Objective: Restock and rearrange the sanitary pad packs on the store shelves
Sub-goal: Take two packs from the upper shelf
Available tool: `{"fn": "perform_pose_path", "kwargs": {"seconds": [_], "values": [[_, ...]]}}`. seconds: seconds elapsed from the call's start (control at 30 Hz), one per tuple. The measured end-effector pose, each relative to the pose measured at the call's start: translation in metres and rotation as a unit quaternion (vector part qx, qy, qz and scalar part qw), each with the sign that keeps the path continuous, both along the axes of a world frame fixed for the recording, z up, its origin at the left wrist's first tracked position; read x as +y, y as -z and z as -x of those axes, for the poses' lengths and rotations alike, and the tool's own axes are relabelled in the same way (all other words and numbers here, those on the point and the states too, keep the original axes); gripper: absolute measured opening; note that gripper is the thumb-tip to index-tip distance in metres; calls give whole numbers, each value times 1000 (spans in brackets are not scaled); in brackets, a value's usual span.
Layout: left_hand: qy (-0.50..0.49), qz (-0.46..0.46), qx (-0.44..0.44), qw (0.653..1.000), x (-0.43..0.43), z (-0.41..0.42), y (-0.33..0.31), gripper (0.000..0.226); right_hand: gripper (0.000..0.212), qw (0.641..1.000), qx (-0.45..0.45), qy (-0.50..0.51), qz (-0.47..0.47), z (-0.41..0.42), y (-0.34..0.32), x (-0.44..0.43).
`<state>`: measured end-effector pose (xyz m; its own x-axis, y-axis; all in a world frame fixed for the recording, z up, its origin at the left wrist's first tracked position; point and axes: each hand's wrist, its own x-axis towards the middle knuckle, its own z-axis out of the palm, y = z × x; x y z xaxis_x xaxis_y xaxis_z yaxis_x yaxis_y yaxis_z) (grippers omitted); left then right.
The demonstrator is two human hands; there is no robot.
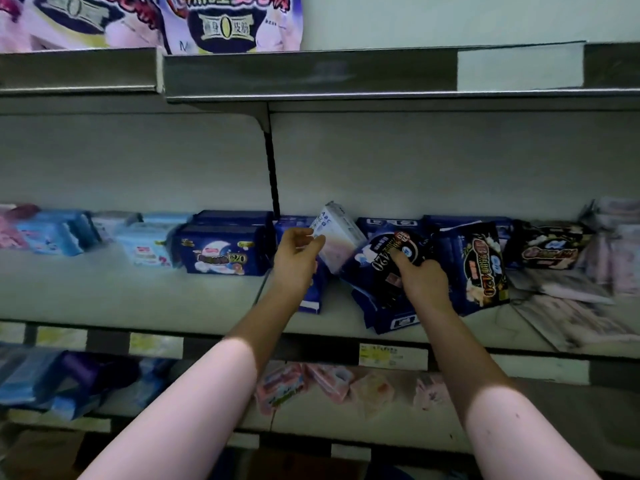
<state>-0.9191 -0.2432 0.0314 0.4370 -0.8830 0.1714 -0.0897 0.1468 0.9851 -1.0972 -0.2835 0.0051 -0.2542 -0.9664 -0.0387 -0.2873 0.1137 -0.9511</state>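
On the middle shelf [138, 299], my left hand [294, 261] pinched the lower corner of the white pack [337, 233], which leaned with its long axis up and left against the back wall. My right hand [420, 280], just beside it, pressed closed fingers on the dark pack [391, 261] lying tilted to the right.

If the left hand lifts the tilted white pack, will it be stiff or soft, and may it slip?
The white pack looks like a plastic-wrapped soft bundle, so it probably gives under the left hand. Its glossy wrap may be somewhat slippery. It already leans on the dark packs, so it likely tips easily.
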Motion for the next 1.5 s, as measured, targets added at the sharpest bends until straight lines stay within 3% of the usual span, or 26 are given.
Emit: {"fn": "perform_pose_path", "kwargs": {"seconds": [0.2, 0.5, 0.63, 0.7, 0.9, 1.03, 1.23, 1.5], "values": [[45, -28, 2, 999, -23, -17, 5, 26, 46, 998, 10, 63, 22, -10, 4, -2], [89, -40, -28, 995, -43, -24, 13, 35, 59, 973, -63, 155, 157, -20, -6, 10], [85, -54, -48, 994, -49, -27, 16, 40, 24, 954, -129, 158, 219, -24, -23, 22], [77, -61, -59, 993, -53, -29, 15, 46, 17, 947, -156, 149, 238, -30, -32, 28], [76, -131, -112, 982, -72, -24, 9, 87, 21, 938, -175, 152, 258, -35, -34, 31], [88, -188, -138, 968, -85, -16, 7, 99, 35, 938, -174, 158, 255, -34, -32, 30], [79, -219, -172, 957, -94, -2, 8, 97, 40, 937, -181, 166, 250, -30, -29, 30], [68, -114, -150, 980, -82, -1, 13, 81, 28, 938, -181, 167, 243, -29, -27, 35]]}}
